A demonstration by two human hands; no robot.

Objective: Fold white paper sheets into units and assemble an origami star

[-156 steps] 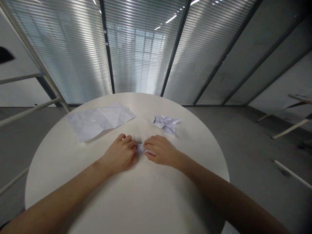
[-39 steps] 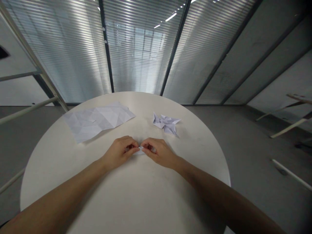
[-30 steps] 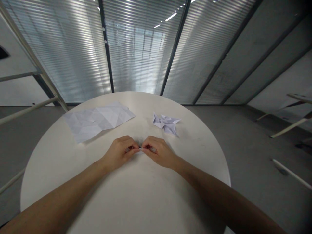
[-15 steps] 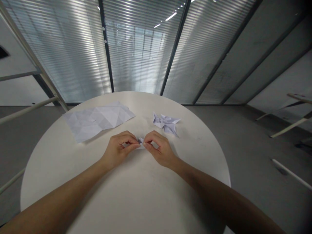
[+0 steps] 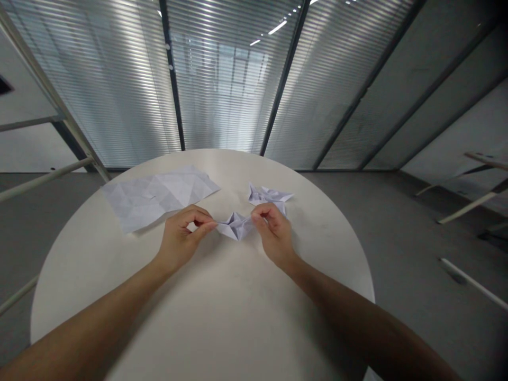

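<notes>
Between my hands is a small folded white paper point(image 5: 235, 227), creased into pointed flaps with a raised middle. My left hand point(image 5: 183, 233) pinches its left tip between thumb and fingers. At its right tip, my right hand point(image 5: 274, 231) is closed in a pinch. Just behind my right hand lies another folded paper piece point(image 5: 265, 194) with several points, its near part hidden by the fingers. A large creased sheet of paper point(image 5: 154, 196) lies to the far left, beyond my left hand.
Everything rests on a round white table point(image 5: 222, 317). Glass panels with blinds point(image 5: 222, 79) stand behind it. A pale metal frame point(image 5: 47, 177) is at the left, and table legs point(image 5: 472, 206) show at the right.
My hands have moved apart, the left one leftward and the right one rightward. The folded paper between them now shows more fully, stretched between the two pinches.
</notes>
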